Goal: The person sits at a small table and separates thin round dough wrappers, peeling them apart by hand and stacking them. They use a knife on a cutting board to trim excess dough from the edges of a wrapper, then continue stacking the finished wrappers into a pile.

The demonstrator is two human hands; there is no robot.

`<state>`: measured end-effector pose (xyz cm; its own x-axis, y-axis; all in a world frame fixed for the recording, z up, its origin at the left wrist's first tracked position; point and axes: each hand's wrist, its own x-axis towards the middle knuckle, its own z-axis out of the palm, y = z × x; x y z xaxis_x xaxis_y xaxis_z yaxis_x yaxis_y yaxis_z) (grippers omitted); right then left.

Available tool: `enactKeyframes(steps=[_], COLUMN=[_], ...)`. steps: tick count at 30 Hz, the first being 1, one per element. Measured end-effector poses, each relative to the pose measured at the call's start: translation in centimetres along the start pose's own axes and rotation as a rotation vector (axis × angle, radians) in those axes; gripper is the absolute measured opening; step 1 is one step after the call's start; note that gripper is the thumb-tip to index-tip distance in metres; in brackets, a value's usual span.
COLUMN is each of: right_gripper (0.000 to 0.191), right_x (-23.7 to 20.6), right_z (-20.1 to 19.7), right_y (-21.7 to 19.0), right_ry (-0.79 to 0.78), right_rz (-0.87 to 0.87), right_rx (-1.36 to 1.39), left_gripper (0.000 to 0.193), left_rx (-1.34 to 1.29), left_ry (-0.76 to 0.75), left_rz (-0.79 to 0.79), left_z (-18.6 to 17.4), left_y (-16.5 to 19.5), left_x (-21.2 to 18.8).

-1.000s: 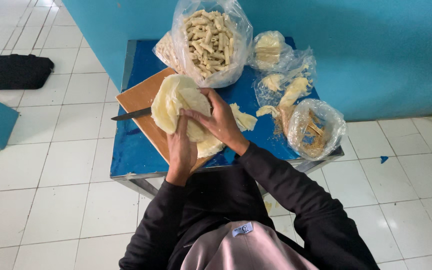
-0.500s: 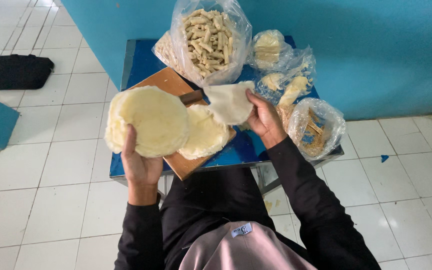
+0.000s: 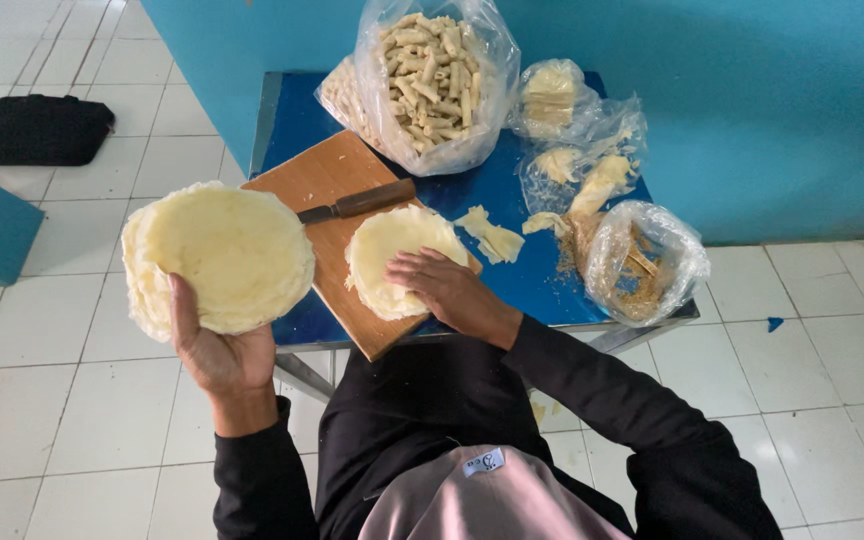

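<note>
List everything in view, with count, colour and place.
Held stack of round wrappers: one, pale yellow, raised left of the table.
Wrappers on the board: one small stack, pale yellow.
Cutting board: one, brown wood, on the table.
Knife: one, wooden handle, on the board.
Table: one, blue top.
Bag of rolled pieces: one, clear, table's far side.
Smaller bags: about three, clear, table's right.
Scraps: pale, beside the board.
Black bundle: one, on the white floor.
Left hand: holds the held stack.
Right hand: flat on the board's wrappers.
</note>
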<state>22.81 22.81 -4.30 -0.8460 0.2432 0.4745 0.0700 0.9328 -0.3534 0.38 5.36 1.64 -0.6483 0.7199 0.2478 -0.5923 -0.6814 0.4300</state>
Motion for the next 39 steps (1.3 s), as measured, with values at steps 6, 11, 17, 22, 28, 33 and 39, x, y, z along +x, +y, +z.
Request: enactKeyframes(steps=[6, 11, 17, 22, 28, 33, 39], right_gripper=[0.040, 0.045, 0.062, 0.060, 0.027, 0.028, 0.016], right_x=[-0.5, 0.8, 5.0, 4.4, 4.8, 6.5, 7.4], right_z=[-0.4, -2.8, -0.2, 1.4, -4.8, -4.3, -3.8], right_y=[-0.4, 0.1, 2.0, 1.9, 1.3, -5.6, -5.7], right_ry=[-0.121, -0.253, -0.242, -0.324, 0.306, 0.435, 0.393], right_rz=[0.029, 0.094, -0.064, -0.042, 0.171, 0.092, 0.322], right_rx=[0.032, 0.149, -0.171, -0.274, 0.571, 0.264, 0.524], left_gripper=[0.056, 0.055, 0.058, 0.066, 0.066, 0.061, 0.060], left_rx=[0.025, -0.007, -0.021, -0.078, -0.077, -0.193, -0.250], left_ry=[0.001, 0.007, -0.017, -0.010, -0.048, -0.079, -0.070], left_rz=[-0.044, -0.073, -0.091, -0.119, -0.123, -0.191, -0.248], left_z=[0.0, -0.1, 0.6, 1.0, 0.2, 0.1, 0.4], left_y=[-0.7, -1.7, -3.4, -4.9, -8.2, -12.0, -13.4], left_x=[0.0, -0.1, 0.1, 0.3, 0.8, 0.6, -0.4])
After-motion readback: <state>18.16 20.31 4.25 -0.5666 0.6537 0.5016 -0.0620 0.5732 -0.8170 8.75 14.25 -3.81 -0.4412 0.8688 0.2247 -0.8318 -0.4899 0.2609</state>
